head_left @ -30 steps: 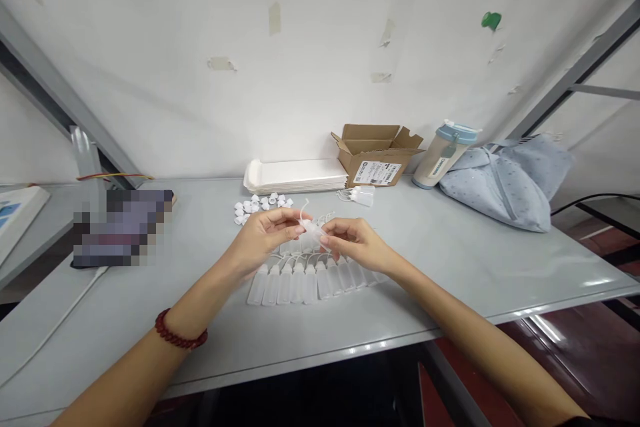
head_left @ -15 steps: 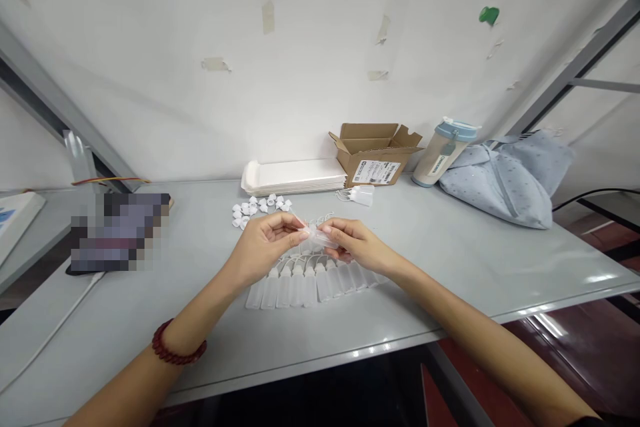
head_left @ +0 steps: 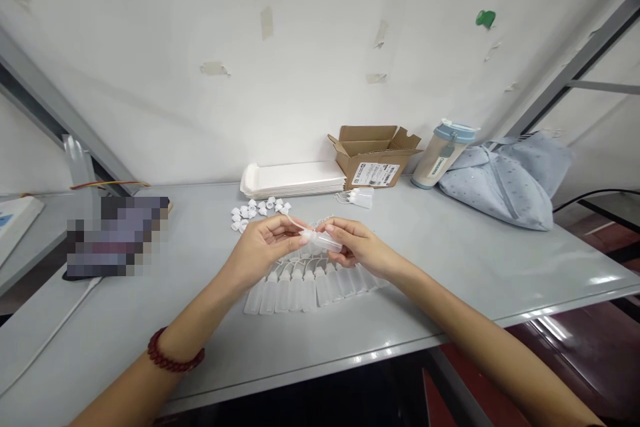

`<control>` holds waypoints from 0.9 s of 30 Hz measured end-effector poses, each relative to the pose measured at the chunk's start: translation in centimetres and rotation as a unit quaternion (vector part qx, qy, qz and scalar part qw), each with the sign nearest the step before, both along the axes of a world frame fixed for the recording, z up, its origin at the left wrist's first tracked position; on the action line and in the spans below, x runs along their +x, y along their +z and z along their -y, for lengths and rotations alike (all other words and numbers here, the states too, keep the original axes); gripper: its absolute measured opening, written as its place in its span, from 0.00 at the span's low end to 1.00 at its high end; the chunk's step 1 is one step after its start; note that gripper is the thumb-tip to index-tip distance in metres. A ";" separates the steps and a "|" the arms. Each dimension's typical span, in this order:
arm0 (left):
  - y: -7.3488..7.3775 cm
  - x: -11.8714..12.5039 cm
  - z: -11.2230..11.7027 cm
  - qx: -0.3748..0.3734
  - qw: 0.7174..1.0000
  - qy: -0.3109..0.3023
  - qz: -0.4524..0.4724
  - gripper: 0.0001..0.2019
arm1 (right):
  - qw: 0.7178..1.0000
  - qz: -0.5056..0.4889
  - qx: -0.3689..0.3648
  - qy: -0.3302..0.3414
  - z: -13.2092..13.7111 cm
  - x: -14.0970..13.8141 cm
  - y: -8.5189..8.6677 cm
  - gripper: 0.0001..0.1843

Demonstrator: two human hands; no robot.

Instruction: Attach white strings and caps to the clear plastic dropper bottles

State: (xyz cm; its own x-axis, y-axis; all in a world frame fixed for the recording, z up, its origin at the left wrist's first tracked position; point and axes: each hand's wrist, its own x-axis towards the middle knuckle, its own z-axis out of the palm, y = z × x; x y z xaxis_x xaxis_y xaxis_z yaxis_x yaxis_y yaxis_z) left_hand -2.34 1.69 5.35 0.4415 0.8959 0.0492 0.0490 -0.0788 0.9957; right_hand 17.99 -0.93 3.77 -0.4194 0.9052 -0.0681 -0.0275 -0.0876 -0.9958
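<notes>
My left hand (head_left: 263, 247) and my right hand (head_left: 357, 245) meet above the grey table (head_left: 450, 260), both closed on one small translucent squeeze bottle (head_left: 325, 241) held sideways between them. The left fingers pinch its nozzle end, where a thin white strand trails up and left. The right fingers grip its body. Just below the hands, several similar bottles (head_left: 305, 280) lie side by side in a row on the table. A small heap of white caps (head_left: 255, 209) sits behind the left hand.
At the back stand a stack of white trays (head_left: 293, 178), an open cardboard box (head_left: 375, 157), a lone bottle (head_left: 361, 197), a lidded cup (head_left: 443, 153) and a pale blue bag (head_left: 505, 183). A blurred dark object (head_left: 115, 237) and a white cable (head_left: 47, 340) lie left.
The bottle between my hands has turned to lie more level and shifted slightly right. Both hands stay in nearly the same place, still pinched on it.
</notes>
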 end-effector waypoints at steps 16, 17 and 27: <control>-0.1 0.1 0.2 -0.101 0.993 -0.027 -0.055 0.11 | 1.000 0.020 -0.008 -0.005 0.3 -0.3 0.4 0.16; 0.0 0.1 0.2 -0.102 0.993 -0.024 -0.062 0.11 | 1.000 0.024 -0.007 -0.007 0.3 -0.3 0.5 0.16; -0.1 0.4 0.5 -0.117 0.991 -0.009 -0.059 0.14 | 0.999 0.033 0.006 -0.008 0.4 -0.5 0.8 0.18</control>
State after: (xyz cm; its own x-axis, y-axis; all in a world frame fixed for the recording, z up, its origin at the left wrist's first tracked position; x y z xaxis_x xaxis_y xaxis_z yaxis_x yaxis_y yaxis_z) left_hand -1.94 1.15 5.28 0.4484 0.8681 -0.2128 0.1679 0.1520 0.9740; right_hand 17.53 -1.37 4.52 -0.4004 0.9125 -0.0839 0.0363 -0.0757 -0.9965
